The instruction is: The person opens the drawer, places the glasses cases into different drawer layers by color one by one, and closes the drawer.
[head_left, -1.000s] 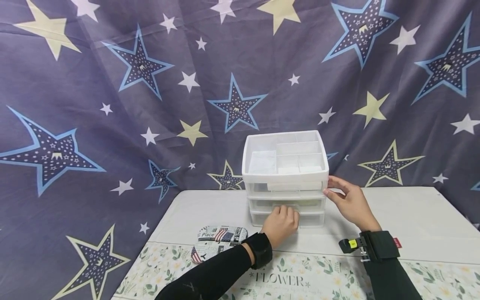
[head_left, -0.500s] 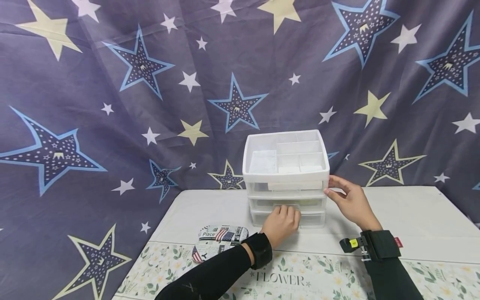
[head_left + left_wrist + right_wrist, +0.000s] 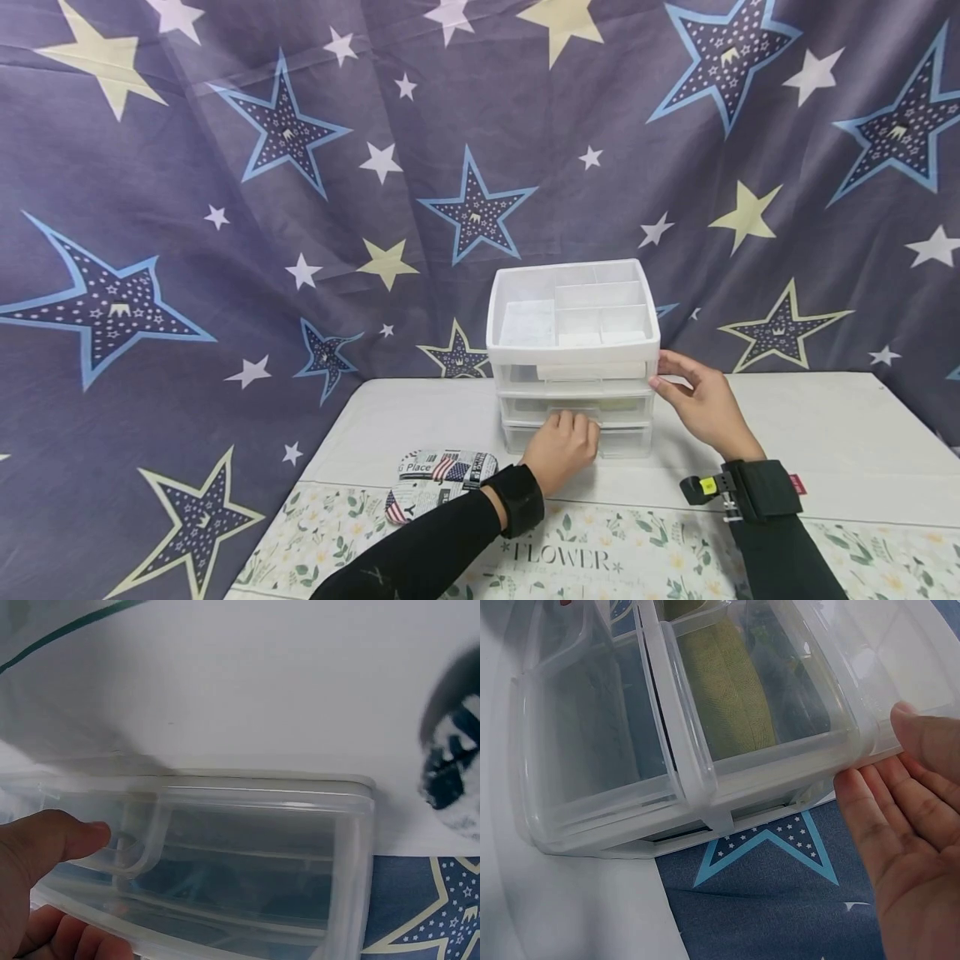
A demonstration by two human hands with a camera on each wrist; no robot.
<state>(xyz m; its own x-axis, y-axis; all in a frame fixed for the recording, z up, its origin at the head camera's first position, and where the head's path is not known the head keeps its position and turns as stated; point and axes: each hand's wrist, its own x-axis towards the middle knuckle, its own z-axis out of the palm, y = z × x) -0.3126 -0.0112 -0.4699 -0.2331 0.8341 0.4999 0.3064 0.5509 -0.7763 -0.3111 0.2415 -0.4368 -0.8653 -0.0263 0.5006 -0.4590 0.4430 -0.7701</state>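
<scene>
Gripping at the middle of the bottom drawer (image 3: 626, 442), the left hand (image 3: 561, 450) is the nearer one, while the right hand (image 3: 705, 408) is placed higher, at the right side of the cabinet (image 3: 573, 357). The drawer is the lowest of three, just above the table (image 3: 795, 425); its front is directly before the left fingers (image 3: 71, 937), and its long axis runs from left to right, across the line of the hand. Any move of the drawer would seem to depend on this crossing, since its way in or out goes between cabinet and person. In the left wrist view, the left thumb (image 3: 94, 838) lies over the clear front by the handle (image 3: 146, 859), and the other fingers are curled at the upper edge, so the gap is narrow, with the drawer's front in it. How firmly they pinch, one cannot tell. The right fingers (image 3: 870, 817) are rather straight and stand wide from the right thumb (image 3: 926, 739), which touches the front corner near the top drawer (image 3: 525, 375). Between these drawers is the middle drawer (image 3: 517, 408), with something yellow-green (image 3: 727, 690) inside. Beside the left forearm lies a printed pouch (image 3: 435, 483).
</scene>
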